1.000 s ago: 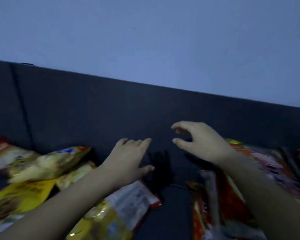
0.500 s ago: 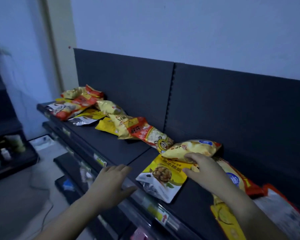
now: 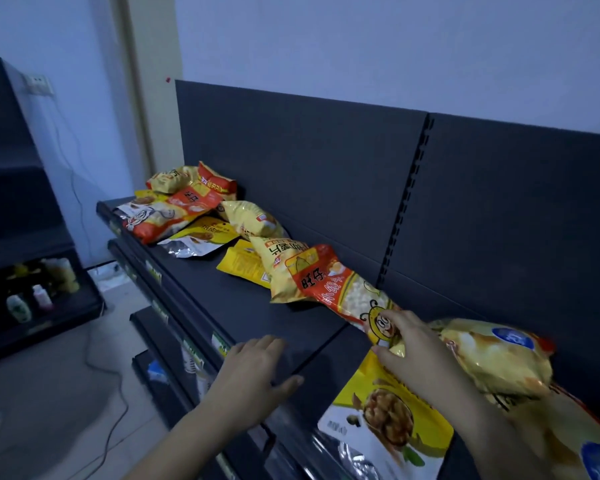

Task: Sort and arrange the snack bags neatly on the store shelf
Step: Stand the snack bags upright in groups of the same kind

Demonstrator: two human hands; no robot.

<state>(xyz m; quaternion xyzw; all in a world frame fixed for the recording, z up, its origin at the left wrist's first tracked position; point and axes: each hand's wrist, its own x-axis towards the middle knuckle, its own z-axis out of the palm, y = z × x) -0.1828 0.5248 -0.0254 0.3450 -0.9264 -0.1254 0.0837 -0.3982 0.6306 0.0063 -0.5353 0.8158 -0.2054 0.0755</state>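
The right hand pinches the red snack bag by its near end. The left hand rests spread and empty on the shelf. The bag looks light and crinkly.

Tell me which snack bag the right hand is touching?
The long red-and-white bag with the cartoon bee. The right hand pinches its near end; every other bag on the shelf lies untouched.
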